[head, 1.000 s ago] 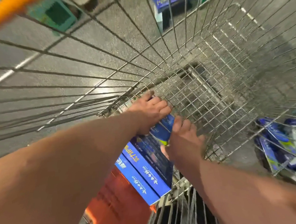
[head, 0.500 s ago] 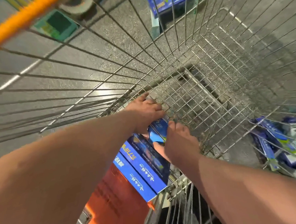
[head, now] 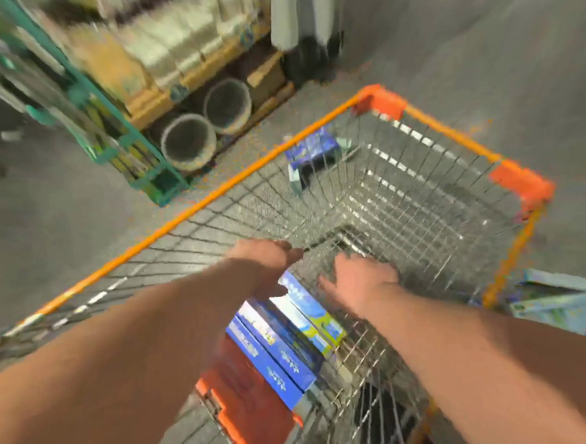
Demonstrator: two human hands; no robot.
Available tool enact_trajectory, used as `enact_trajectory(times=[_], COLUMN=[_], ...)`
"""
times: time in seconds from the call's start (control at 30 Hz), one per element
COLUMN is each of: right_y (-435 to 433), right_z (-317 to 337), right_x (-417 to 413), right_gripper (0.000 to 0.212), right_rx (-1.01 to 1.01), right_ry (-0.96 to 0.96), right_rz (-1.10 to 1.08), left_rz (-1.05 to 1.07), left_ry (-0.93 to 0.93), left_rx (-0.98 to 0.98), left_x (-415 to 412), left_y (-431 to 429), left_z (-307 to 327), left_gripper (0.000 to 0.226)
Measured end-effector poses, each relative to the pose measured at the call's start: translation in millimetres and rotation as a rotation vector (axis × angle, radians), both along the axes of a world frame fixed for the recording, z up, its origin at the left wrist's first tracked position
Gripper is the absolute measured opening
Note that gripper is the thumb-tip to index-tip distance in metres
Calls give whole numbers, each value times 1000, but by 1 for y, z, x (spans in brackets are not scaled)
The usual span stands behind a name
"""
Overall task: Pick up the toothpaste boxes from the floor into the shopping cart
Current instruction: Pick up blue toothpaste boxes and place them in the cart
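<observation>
Left hand and right hand, both loose-fingered and gripping nothing, hover above the toothpaste boxes lined up inside the shopping cart, other boxes lying outside.

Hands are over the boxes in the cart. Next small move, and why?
Probably lift both hands out and reach for the floor boxes right of the cart. The left hand and right hand look open and hold nothing, though blurred. The row of boxes already lies on the cart's bottom. A far box also shows through the wire.
</observation>
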State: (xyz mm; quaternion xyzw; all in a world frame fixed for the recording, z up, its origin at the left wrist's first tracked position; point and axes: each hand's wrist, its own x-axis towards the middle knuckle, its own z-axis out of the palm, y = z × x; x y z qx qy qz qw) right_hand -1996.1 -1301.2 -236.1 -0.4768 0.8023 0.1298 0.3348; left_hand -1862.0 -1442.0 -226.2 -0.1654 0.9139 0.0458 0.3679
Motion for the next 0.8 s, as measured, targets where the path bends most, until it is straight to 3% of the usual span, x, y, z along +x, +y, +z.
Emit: enact_trajectory(times=[0.1, 0.27, 0.47, 0.6, 0.73, 0.8], right_y=[21, 72, 172, 253, 336, 376], right_z=[73, 215, 336, 380, 397, 405], right_x=[-6, -27, -64, -95, -121, -138], right_gripper=[69, 69, 73, 82, 98, 96], right_rx=[-104, -333, -492, -546, -517, -519], right_ry=[53, 123, 164, 202, 218, 236], right_rz=[-18, -77, -190, -302, -409, -446], left_rz=[9, -24, -164, -282, -325, -358], left_ry=[83, 215, 314, 407, 426, 452], left_rx=[-90, -204, -338, -332, -295, -283], left_x=[-5, -16, -49, -91, -136, -162], left_y=[15, 47, 118, 185, 244, 277], left_z=[78, 227, 368, 421, 435, 442], left_gripper=[72, 70, 73, 70, 75, 76])
